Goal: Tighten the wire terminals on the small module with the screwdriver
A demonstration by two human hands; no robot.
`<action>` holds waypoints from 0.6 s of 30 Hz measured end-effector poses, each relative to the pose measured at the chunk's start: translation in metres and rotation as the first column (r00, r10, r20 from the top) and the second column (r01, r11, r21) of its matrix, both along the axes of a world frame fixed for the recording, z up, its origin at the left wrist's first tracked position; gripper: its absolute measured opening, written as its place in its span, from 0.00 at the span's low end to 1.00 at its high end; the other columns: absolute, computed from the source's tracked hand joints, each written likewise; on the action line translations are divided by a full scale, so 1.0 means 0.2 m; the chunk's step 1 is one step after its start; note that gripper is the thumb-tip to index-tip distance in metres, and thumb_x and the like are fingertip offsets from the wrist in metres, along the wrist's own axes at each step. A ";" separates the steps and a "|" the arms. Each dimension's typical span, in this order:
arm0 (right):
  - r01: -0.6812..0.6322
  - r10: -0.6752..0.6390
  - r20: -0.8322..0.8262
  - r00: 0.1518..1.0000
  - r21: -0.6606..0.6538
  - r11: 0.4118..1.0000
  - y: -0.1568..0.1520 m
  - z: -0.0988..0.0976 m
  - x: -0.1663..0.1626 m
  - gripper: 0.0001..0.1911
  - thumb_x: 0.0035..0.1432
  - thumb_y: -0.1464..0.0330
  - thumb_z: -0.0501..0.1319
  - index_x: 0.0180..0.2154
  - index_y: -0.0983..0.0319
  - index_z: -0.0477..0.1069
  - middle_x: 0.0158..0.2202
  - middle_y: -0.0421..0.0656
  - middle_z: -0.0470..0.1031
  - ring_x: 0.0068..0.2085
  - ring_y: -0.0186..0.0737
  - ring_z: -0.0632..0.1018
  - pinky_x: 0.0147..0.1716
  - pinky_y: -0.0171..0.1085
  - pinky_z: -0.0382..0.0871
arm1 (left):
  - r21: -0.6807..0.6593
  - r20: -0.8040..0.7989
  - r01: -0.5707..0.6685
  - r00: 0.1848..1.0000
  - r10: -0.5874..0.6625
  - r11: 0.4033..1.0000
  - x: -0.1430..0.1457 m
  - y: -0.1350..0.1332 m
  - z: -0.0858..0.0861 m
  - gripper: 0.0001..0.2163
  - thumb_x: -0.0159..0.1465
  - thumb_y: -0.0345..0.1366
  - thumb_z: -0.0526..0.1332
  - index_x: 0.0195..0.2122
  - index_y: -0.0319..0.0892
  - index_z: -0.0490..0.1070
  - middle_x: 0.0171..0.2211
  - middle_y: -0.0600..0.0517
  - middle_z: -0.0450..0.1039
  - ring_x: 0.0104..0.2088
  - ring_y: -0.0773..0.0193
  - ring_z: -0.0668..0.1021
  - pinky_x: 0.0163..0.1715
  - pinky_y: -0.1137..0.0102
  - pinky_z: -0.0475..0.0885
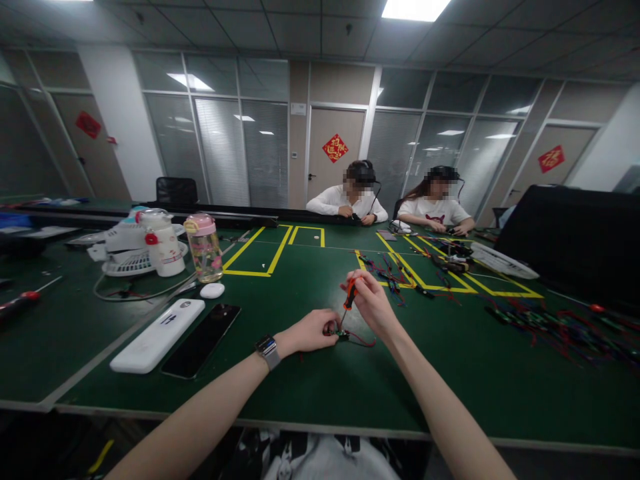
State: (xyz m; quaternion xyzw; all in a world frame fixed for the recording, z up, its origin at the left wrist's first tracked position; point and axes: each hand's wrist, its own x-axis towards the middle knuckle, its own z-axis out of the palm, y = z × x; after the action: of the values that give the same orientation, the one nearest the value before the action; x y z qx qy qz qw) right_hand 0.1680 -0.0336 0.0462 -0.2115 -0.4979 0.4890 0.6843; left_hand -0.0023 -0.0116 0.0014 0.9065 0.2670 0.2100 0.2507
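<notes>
One orange-and-black screwdriver (351, 294), probably light — handle pinched by right hand (371, 298); one small wired board (343, 335), likely fragile, best edge-held — end pinched by left hand (319, 330).

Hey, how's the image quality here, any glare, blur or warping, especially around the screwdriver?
In the head view, the ceiling light is blown out, glass panels mirror lights, and the outer doors lean with wide-angle distortion; also in the head view, the screwdriver reads clearly, but the small circuit board lacks fine detail.
</notes>
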 end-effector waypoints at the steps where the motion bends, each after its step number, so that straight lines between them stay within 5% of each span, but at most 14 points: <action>1: -0.004 0.004 0.004 1.000 -0.010 1.000 0.00 0.00 0.00 0.12 0.49 0.60 0.71 0.33 0.56 0.75 0.34 0.38 0.73 0.35 0.35 0.74 0.43 0.39 0.70 | -0.002 0.000 0.003 1.000 -0.003 1.000 0.00 0.00 0.00 0.03 0.57 0.30 0.61 0.32 0.39 0.68 0.28 0.56 0.64 0.27 0.69 0.66 0.27 0.75 0.60; 7: -0.142 0.143 0.032 0.989 -0.053 0.988 -0.02 0.02 0.00 0.14 0.55 0.57 0.66 0.40 0.56 0.74 0.32 0.40 0.74 0.32 0.37 0.74 0.39 0.40 0.70 | -0.017 -0.019 0.005 1.000 -0.005 1.000 0.00 0.00 0.01 0.03 0.57 0.30 0.61 0.33 0.39 0.69 0.28 0.56 0.64 0.28 0.69 0.67 0.28 0.75 0.61; 13: -0.017 0.017 0.019 1.000 -0.001 1.000 -0.02 0.02 -0.01 0.12 0.52 0.58 0.69 0.33 0.57 0.73 0.32 0.38 0.72 0.33 0.35 0.72 0.44 0.40 0.70 | -0.012 0.002 0.008 1.000 -0.008 1.000 0.00 -0.01 0.02 0.04 0.56 0.29 0.60 0.34 0.40 0.70 0.29 0.56 0.63 0.28 0.69 0.66 0.29 0.75 0.61; 18: -0.048 0.049 0.054 0.997 -0.022 0.999 -0.01 0.01 0.02 0.14 0.54 0.58 0.67 0.41 0.56 0.75 0.32 0.39 0.74 0.35 0.37 0.74 0.42 0.39 0.70 | -0.010 0.017 0.008 1.000 -0.008 1.000 -0.01 -0.01 0.01 0.03 0.56 0.29 0.61 0.33 0.40 0.69 0.29 0.56 0.63 0.28 0.69 0.66 0.29 0.75 0.60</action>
State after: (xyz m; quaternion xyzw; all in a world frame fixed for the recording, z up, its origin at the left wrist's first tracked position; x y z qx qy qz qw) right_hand 0.1712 -0.0358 0.0492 -0.2196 -0.5163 0.5044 0.6563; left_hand -0.0034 -0.0132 0.0042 0.9045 0.2623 0.2152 0.2583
